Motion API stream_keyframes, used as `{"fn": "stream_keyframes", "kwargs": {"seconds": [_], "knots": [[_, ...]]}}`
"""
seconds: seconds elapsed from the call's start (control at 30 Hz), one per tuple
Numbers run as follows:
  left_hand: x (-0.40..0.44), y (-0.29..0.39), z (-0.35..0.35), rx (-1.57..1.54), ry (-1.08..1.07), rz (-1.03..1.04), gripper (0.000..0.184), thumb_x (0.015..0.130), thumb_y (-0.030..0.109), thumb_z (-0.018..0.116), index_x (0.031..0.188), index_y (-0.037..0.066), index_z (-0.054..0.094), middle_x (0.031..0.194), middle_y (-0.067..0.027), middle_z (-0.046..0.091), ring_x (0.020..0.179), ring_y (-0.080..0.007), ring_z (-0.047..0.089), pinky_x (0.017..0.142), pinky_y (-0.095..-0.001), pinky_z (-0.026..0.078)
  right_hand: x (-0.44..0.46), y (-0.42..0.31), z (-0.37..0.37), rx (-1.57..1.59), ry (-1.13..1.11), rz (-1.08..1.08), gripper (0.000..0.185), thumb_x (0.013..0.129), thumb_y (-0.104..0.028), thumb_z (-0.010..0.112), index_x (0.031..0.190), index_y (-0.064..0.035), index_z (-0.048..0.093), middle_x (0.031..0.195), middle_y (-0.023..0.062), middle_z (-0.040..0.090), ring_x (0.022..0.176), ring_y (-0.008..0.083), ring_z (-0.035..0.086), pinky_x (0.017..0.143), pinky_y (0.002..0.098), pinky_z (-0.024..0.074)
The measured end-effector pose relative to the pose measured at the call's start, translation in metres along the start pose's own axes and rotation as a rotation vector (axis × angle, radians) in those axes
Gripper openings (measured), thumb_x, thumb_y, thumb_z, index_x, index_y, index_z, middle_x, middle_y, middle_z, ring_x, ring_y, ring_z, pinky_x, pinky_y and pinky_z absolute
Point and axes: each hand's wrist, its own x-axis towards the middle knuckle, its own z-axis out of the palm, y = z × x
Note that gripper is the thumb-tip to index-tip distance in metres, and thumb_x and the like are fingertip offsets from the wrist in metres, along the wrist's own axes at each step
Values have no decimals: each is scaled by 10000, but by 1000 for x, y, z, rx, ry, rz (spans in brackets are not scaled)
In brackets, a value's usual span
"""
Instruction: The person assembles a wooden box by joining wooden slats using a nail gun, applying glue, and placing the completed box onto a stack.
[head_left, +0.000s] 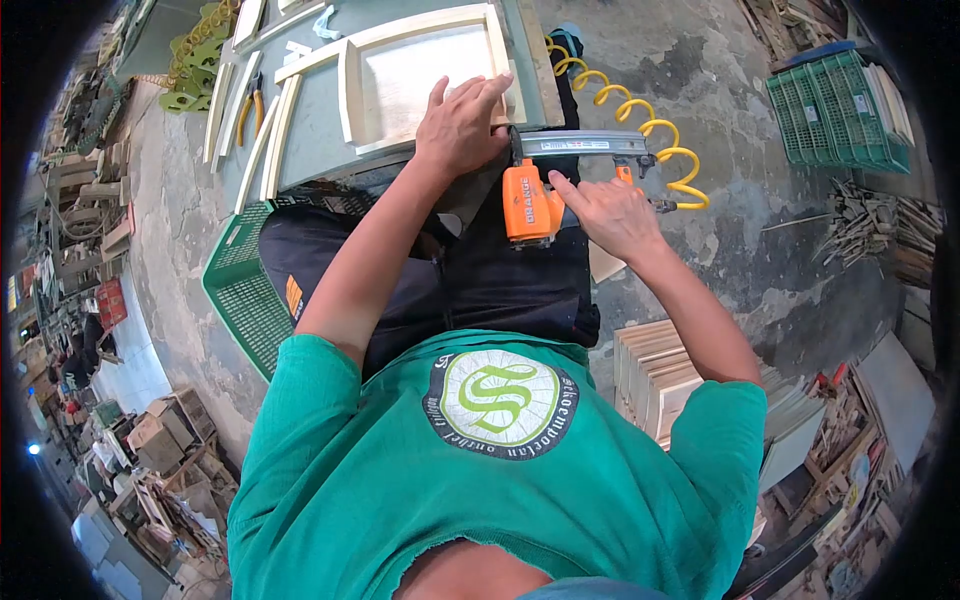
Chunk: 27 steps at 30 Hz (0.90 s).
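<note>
A pale wooden frame [348, 90] with a light panel inside lies on the bench at the top of the head view. My left hand [462, 128] grips its near right corner, fingers over the wood and the thumb by the near edge. My right hand [612, 212] is closed round the handle of an orange air nail gun [527, 200], with the index finger stretched along it. The gun lies on its side, its grey magazine [575, 144] pointing right. Its nose is close to the frame's corner beside my left thumb; whether they touch is hidden.
Orange-handled pliers [250, 108] and loose wood strips [282, 135] lie left on the grey-green bench [330, 160]. A coiled yellow air hose [672, 130] hangs right. Green crates [240, 290] stand below the bench and far right [835, 110]. Stacked wood panels [645, 370] stand beside me.
</note>
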Motion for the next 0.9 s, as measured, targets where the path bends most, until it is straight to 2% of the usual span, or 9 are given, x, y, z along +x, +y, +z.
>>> {"fn": "stream_keyframes", "kwargs": {"seconds": [0.37, 0.47, 0.67, 0.73, 0.77, 0.8, 0.87, 0.9], "knots": [[1, 1, -1, 34, -37, -14, 761, 868, 268, 743, 1552, 213, 412, 1442, -86, 611, 1445, -243, 500, 1261, -571, 248, -1, 2, 6, 19, 40, -19, 462, 909, -122, 610, 1368, -163, 649, 747, 27, 588, 644, 225, 653, 612, 373, 534], [-1, -1, -2, 29, -35, -11, 764, 862, 268, 748, 1546, 210, 412, 1433, -88, 611, 1441, -243, 503, 1257, -572, 252, -3, 5, 6, 56, 64, -23, 499, 894, -107, 633, 1391, -158, 630, 705, 34, 566, 650, 232, 646, 599, 384, 515], [0, 0, -2, -33, 18, -12, 690, 862, 312, 742, 1491, 196, 482, 1400, -65, 621, 1405, -235, 528, 1242, -558, 276, 3, 19, -40, 39, 31, -40, 633, 832, -37, 663, 1451, -149, 594, 752, 39, 600, 679, 244, 645, 638, 385, 520], [0, 0, 0, -52, 30, -12, 646, 878, 350, 711, 1469, 186, 508, 1389, -67, 630, 1391, -241, 537, 1235, -553, 281, 22, 28, -60, 44, 98, 39, 728, 785, -45, 726, 1488, -145, 566, 848, 53, 674, 729, 250, 674, 677, 382, 536], [1, 0, 1, -64, 18, -18, 649, 875, 352, 707, 1470, 185, 508, 1379, -70, 632, 1389, -243, 536, 1231, -559, 283, 37, 33, -71, 94, 109, 67, 765, 771, -94, 784, 1498, -128, 550, 985, 93, 735, 807, 298, 710, 731, 408, 562], [2, 1, -3, -74, 9, -25, 652, 872, 354, 703, 1470, 183, 508, 1370, -73, 635, 1387, -244, 536, 1227, -566, 285, 55, 37, -79, 86, 117, 35, 765, 771, -94, 784, 1498, -128, 550, 985, 93, 735, 807, 298, 710, 731, 408, 562], [1, -1, -4, -96, 21, 32, 663, 863, 362, 689, 1470, 169, 506, 1283, -73, 655, 1338, -251, 566, 1213, -611, 277, 102, 47, -92, 152, 255, 69, 880, 740, -121, 846, 1539, -173, 480, 1055, 113, 744, 878, 343, 729, 738, 453, 577], [2, -1, -8, -97, 11, 21, 654, 861, 357, 690, 1462, 163, 517, 1278, -71, 654, 1329, -246, 571, 1210, -626, 270, 128, 48, -106, 130, 22, 225, 809, 823, -198, 824, 1545, -207, 460, 1184, 146, 739, 997, 374, 725, 806, 473, 589]]}}
